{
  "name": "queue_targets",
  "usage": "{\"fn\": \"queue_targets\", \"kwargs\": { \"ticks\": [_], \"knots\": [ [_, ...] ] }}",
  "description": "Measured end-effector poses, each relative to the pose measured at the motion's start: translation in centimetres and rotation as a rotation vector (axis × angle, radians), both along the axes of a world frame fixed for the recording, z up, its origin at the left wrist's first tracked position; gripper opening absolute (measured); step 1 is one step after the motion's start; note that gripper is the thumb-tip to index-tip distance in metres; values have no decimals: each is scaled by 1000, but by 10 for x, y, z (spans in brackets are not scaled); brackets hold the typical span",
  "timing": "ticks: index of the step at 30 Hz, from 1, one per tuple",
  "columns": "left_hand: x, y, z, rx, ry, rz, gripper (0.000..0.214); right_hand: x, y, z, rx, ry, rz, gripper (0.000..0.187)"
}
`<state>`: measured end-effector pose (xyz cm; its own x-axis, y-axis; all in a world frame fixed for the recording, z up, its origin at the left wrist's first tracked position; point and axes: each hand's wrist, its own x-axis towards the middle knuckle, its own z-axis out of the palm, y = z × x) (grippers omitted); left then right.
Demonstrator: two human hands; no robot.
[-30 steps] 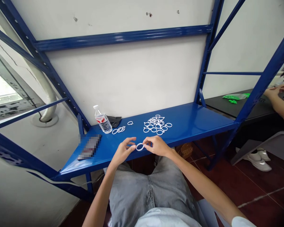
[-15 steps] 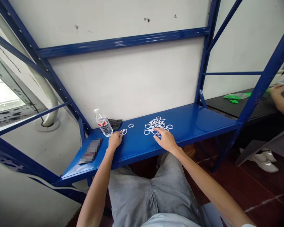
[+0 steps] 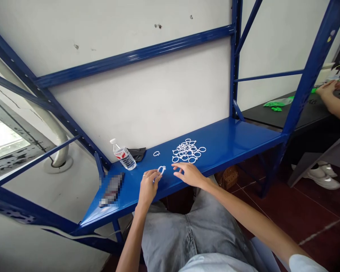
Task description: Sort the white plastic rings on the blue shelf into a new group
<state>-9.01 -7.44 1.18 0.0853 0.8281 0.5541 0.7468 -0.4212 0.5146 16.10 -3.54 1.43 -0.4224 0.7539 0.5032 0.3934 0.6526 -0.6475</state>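
Note:
Between thumb and fingers, my left hand (image 3: 149,186) pinches a white plastic ring (image 3: 161,170) with a small knob on its rim, held just above the front of the blue shelf. My right hand (image 3: 189,174) is to the right of it, fingers stretched forward and thumb apart, with nothing in them. Beyond the right hand lies a loose pile of similar white rings (image 3: 187,149). One single white ring (image 3: 156,153) lies apart, left of the pile.
A water bottle (image 3: 124,155) stands at the shelf's left, beside a black pouch (image 3: 138,154). A pixelated dark flat object (image 3: 113,189) lies nearer the left end. Blue uprights (image 3: 302,75) frame the shelf (image 3: 229,136). Another person's hands (image 3: 328,90) are at a black table with green pieces (image 3: 274,105).
My left hand has lifted a white ring from beside the bottle and brought it closer to me. The right hand has drawn back from the pile. The view has shifted slightly.

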Motion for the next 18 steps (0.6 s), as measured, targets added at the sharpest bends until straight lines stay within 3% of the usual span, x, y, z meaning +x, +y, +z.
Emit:
{"fn": "queue_targets", "kwargs": {
  "ticks": [5,12,18],
  "knots": [
    [34,-16,0,22,61,-153,24,-3,-2,-2,39,23,27,19],
    [32,-27,5,155,255,-89,24,1,-5,8,19,72,33,10],
    [32,-32,13,71,114,-52,30,5,-7,14,56,79,56,8]
  ]
}}
